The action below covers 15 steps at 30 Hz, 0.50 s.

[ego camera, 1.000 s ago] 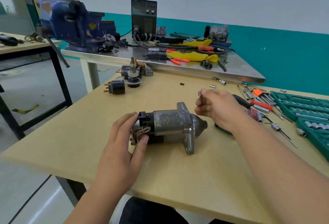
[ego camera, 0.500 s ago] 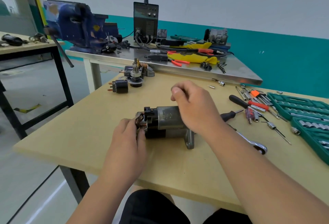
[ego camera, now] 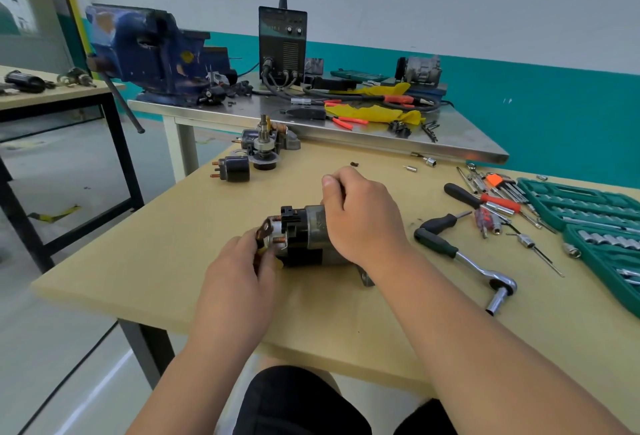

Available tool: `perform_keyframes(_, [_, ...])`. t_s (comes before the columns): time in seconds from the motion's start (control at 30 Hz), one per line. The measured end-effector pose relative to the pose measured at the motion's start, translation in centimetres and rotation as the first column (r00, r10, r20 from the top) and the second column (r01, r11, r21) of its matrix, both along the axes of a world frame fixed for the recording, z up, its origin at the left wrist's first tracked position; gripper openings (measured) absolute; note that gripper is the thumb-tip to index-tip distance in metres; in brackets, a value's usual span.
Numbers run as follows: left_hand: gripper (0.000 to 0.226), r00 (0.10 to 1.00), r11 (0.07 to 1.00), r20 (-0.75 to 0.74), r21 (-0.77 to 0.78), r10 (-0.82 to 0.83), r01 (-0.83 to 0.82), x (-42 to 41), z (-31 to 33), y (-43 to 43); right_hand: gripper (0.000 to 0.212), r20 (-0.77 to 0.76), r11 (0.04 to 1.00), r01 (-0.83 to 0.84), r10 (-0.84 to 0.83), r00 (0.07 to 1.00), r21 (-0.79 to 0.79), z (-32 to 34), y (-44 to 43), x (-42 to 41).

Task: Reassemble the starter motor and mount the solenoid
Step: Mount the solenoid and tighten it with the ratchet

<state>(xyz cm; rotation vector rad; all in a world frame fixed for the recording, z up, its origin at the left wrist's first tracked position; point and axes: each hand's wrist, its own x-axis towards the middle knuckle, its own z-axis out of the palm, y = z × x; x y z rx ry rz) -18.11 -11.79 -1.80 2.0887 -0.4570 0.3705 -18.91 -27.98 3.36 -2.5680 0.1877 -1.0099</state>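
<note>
The starter motor [ego camera: 304, 235] lies on its side on the wooden table [ego camera: 173, 254], terminal end toward the left. My right hand [ego camera: 360, 216] is curled over the top of its grey body and grips it. My left hand [ego camera: 242, 261] pinches the copper terminal strap at the motor's left end. A black solenoid [ego camera: 235, 168] with copper studs lies apart at the table's far left. Beside it stands a second part-assembled starter unit [ego camera: 265, 147] with its shaft upright.
A ratchet wrench [ego camera: 464, 258] lies just right of my right arm. Screwdrivers and bits [ego camera: 485, 199] and green socket cases [ego camera: 588, 213] fill the right side. Behind stands a steel bench [ego camera: 346, 137] with a blue vise [ego camera: 149, 54] and a black welder [ego camera: 282, 41].
My right hand came from the right of the motor and closed over its body. My left hand shifted to pinch the terminal strap. The motor has turned slightly.
</note>
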Motion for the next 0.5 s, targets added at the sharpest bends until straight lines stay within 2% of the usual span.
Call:
perform_keyframes(0.1, [0.014,1.0,0.999,-0.014,-0.038,-0.023,0.022,-0.1,-1.1,-0.4,0.028,0.07,0.999,0.041,-0.041,0.997,0.004,0.2,-0.5,0.4])
perform_keyframes(0.17, [0.017,0.994,0.994,-0.073,-0.076,-0.081,0.075,0.0,-1.6,-1.2,0.03,0.061,0.998,0.052,-0.054,0.997,0.026,0.5,-1.6,0.7])
perform_keyframes(0.23, [0.018,0.982,0.987,-0.143,-0.117,-0.125,0.109,0.3,-1.7,-2.2,0.031,-0.013,0.999,0.051,-0.051,0.999,0.014,0.9,-2.8,0.7])
perform_keyframes(0.37, [0.019,0.98,0.974,-0.165,-0.215,-0.112,0.075,2.4,-0.9,-3.8,0.028,-0.149,0.986,0.044,-0.069,0.987,-0.162,1.3,-4.3,0.6])
perform_keyframes(0.43, [0.021,0.983,0.975,-0.149,-0.209,-0.108,0.075,3.9,0.0,-4.1,0.028,-0.114,0.986,0.012,-0.032,0.993,-0.166,0.9,-4.5,0.3])
perform_keyframes(0.5, [0.023,0.979,0.979,-0.18,-0.194,-0.096,0.06,5.0,0.8,-4.3,0.03,0.002,0.99,0.011,-0.011,1.0,-0.144,-0.3,-4.4,0.2])
